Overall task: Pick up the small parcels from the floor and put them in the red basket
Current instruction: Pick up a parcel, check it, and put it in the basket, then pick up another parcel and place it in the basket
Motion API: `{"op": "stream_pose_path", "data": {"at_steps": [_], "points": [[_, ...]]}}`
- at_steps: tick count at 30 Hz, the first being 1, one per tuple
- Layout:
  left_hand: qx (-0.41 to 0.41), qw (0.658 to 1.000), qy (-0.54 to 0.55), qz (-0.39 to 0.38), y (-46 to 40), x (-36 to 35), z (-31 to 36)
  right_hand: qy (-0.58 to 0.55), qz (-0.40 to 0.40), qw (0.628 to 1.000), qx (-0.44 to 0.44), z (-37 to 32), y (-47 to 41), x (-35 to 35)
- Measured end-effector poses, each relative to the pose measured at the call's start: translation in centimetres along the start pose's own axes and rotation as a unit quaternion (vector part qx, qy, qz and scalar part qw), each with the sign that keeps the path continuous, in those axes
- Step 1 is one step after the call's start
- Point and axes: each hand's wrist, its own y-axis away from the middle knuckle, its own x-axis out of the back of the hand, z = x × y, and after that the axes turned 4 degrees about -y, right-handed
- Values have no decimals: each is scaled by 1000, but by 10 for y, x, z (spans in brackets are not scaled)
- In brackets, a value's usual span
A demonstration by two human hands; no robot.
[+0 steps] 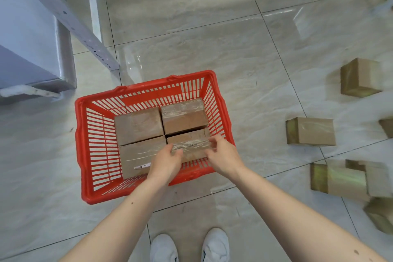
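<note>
The red basket stands on the tiled floor straight ahead of me. Inside it lie several brown taped parcels side by side. My left hand and my right hand both grip the front right parcel, one at each end, as it rests low in the basket's near right corner. More parcels lie on the floor to the right: one nearest the basket, one farther back, and a loose pile at the right edge.
A grey metal shelf frame and a pale cabinet stand at the far left behind the basket. My white shoes are at the bottom. Open tiled floor lies between the basket and the parcels on the right.
</note>
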Motion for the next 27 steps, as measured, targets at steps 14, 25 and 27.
{"op": "stream_pose_path", "data": {"at_steps": [14,25,27], "points": [[-82,996,-28,-38,125,44,93,-165,54,980,-97,-9,120,92],[-108,992,-28,-66,173,38,145,-265,93,951,-131,15,156,145],[-102,992,-30,-71,180,30,157,-280,98,946,-133,25,158,158]]}}
